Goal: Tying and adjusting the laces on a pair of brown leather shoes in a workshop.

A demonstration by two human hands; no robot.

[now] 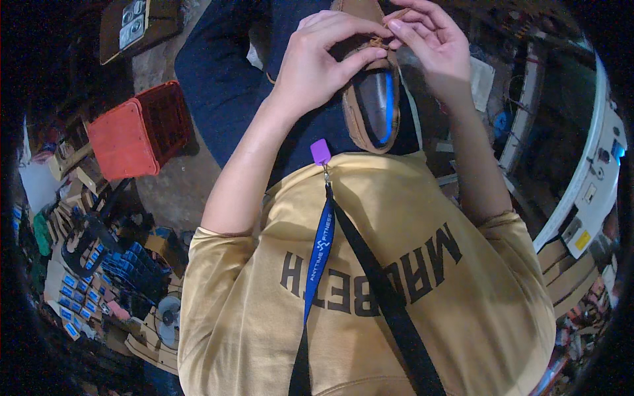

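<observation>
A brown shoe (353, 117) with a dark insole and a blue strip along its inner edge lies across my lap, its opening toward me. A thin brown lace (377, 42) is bunched at the front of the opening. From the left, my left hand (322, 54) pinches that lace between thumb and forefinger, against the shoe. On the other side, my right hand (432, 41) has thumb and fingertips pressed together on a strand of the same lace, just above the left fingertips. Part of the shoe's toe is hidden behind my fingers.
An orange-red plastic crate (135, 132) stands on the floor to the left. Several small boxes (79, 300) and cardboard pieces lie behind it. A white curved-edged panel (584, 178) rises at the right. My lanyard's purple tag (320, 152) hangs close to the shoe's heel.
</observation>
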